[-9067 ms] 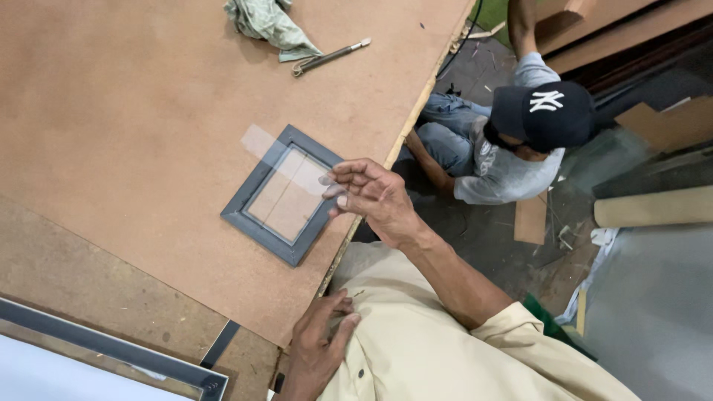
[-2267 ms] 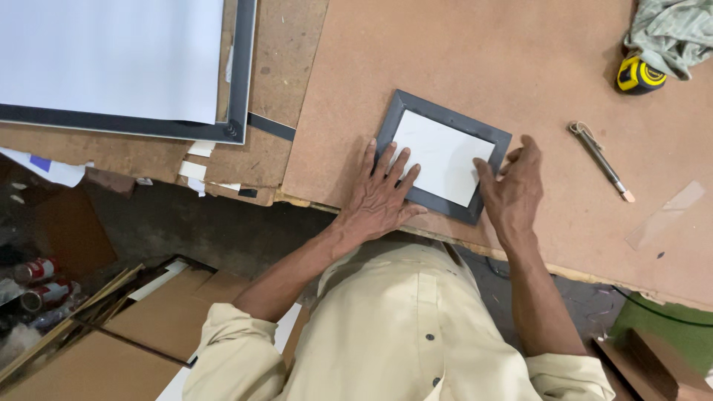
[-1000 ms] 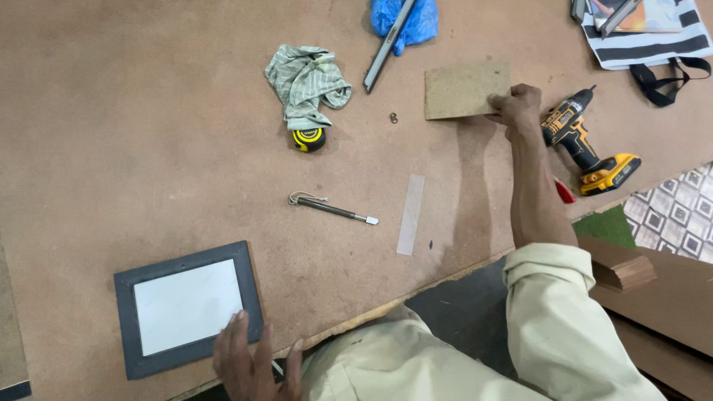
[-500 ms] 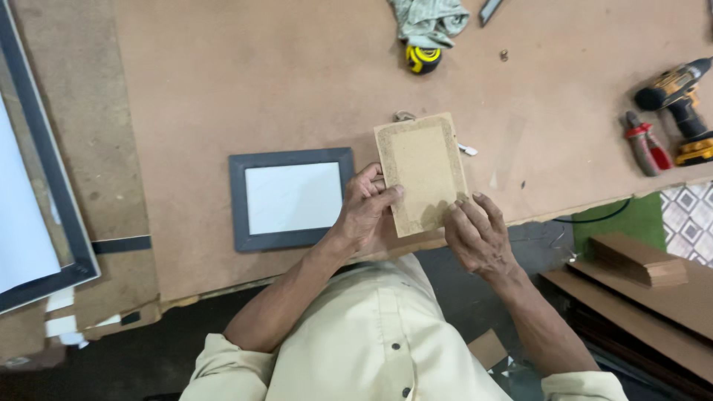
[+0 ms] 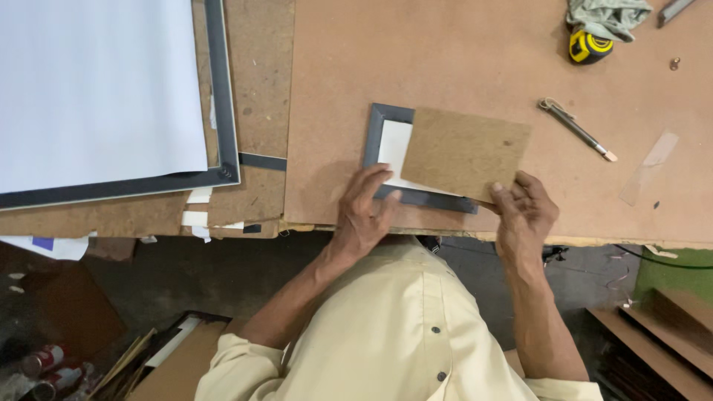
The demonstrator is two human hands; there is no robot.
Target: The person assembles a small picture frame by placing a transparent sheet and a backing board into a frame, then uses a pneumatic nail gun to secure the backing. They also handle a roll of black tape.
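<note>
A small dark grey picture frame (image 5: 382, 122) with a white insert (image 5: 394, 145) lies near the front edge of the brown workbench (image 5: 445, 52). A brown hardboard backing panel (image 5: 464, 152) lies over the frame's right part, slightly askew. My left hand (image 5: 365, 212) rests on the frame's lower left corner with its fingers on the white insert. My right hand (image 5: 523, 212) grips the panel's lower right corner between thumb and fingers.
A large grey frame (image 5: 221, 96) with a white sheet (image 5: 96, 89) lies at the left. On the bench to the right are a utility knife (image 5: 578, 128), a yellow tape measure (image 5: 589, 46), a grey-green rag (image 5: 609, 15) and a clear strip (image 5: 648, 167).
The backing panel, half a second ago beside the small frame, now lies over its right part. My left hand has moved from the panel to the frame's lower left corner.
</note>
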